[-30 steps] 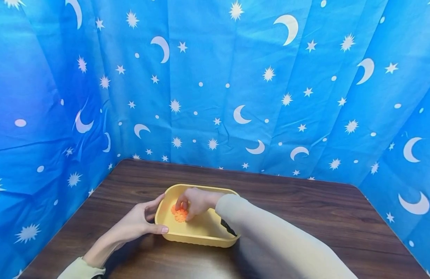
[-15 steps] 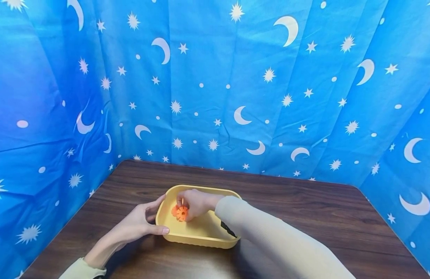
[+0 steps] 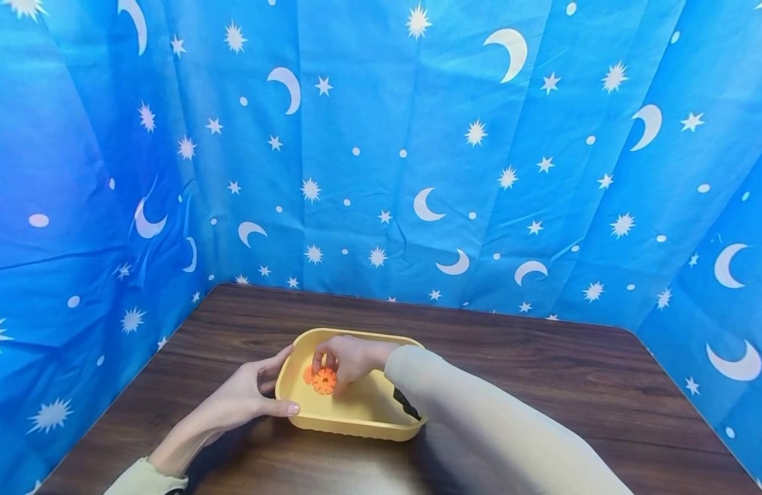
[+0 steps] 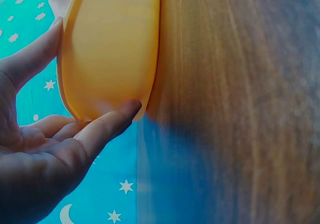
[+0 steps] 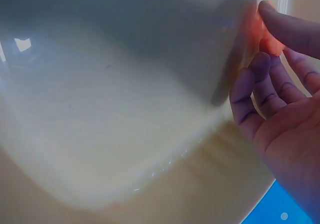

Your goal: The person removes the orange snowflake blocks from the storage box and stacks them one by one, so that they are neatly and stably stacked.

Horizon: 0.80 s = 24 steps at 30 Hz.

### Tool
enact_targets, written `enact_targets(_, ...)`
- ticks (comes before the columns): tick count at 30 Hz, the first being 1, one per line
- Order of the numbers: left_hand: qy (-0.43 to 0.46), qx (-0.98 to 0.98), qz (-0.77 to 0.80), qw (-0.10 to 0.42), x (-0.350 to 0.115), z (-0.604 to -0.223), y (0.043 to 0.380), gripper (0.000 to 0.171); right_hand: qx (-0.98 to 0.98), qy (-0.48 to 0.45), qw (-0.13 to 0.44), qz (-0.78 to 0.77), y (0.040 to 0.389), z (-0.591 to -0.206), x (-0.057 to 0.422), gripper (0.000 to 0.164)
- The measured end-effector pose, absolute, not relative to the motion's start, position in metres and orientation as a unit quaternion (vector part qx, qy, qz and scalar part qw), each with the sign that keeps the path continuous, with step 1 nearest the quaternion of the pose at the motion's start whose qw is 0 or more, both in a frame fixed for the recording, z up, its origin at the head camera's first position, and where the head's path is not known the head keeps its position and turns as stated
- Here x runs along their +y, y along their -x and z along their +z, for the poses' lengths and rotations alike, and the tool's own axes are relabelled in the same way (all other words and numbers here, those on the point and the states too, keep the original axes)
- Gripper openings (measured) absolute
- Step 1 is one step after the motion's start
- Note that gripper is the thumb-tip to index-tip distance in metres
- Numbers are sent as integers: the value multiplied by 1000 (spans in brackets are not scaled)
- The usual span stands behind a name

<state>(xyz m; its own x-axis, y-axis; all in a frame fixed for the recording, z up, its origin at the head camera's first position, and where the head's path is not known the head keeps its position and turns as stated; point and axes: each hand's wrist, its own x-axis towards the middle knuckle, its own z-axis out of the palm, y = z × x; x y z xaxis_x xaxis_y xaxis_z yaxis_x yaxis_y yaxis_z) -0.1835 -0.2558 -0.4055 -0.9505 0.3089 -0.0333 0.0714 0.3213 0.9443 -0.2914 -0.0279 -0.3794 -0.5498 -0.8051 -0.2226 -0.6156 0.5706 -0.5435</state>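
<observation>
A shallow yellow tray [image 3: 356, 431] with rounded corners lies on the table. My left hand [image 3: 241, 395] grips its left end, the thumb at the near corner and a finger at the far rim; the left wrist view also has this hand [image 4: 55, 149] spanning the tray end [image 4: 112, 49]. Inside the tray, my right hand [image 3: 350, 359] pinches an orange notched disc [image 3: 324, 381] with a central hole. Another orange piece [image 3: 308, 375] lies just left of it, partly hidden. In the right wrist view, thumb and fingers [image 5: 290, 32] meet around blurred orange plastic [image 5: 271, 43].
The dark wood-grain table [image 3: 529, 385] extends around the tray. Blue cloth [image 3: 381, 137] with white moons and stars hangs behind it and at both sides. My right sleeve [image 3: 498, 426] crosses the tray's right end.
The orange disc under my right hand has turned and shifted slightly right, so its central hole shows clearly. My left hand and the tray stay nearly still.
</observation>
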Motion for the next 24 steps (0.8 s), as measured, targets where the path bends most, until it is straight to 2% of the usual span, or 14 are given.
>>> enact_targets(12, -115, 808, 568, 107, -253, -406, 181, 106, 859, 403, 241, -205, 289, -381, -25, 41)
enact_targets(24, -116, 809, 567, 103, -255, -404, 182, 106, 839, 446, 223, -219, 295, -370, -20, 43)
